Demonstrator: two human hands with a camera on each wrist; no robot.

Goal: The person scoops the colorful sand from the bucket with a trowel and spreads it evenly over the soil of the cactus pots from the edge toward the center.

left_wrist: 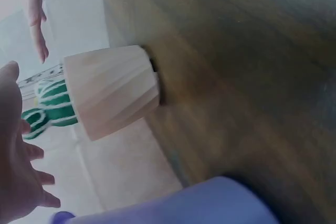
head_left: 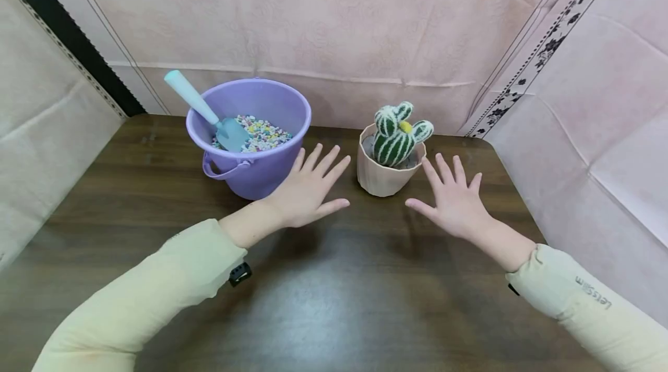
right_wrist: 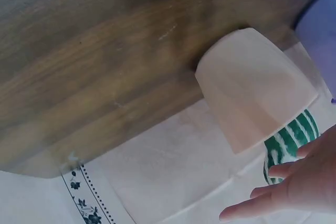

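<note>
purple bucket (head_left: 261, 152) with pebbles and scoop (head_left: 209, 114) beside cactus pot (head_left: 386, 172).

Dark wood-grain worktop (head_left: 334, 302), soft glare patch near the front middle. Pale pink creased cloth (head_left: 334, 18) hangs behind and on both sides; black floral trim strip (head_left: 543, 53) at right rear.

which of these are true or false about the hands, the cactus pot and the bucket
1. Both hands, left hand and right hand, are open and hold nothing. True.
2. The cactus pot stands left of the purple bucket. False: it stands to the bucket's right.
3. The scoop rests in the bucket on coloured pebbles. True.
4. The right hand grips the scoop. False: it is spread beside the pot.
</note>
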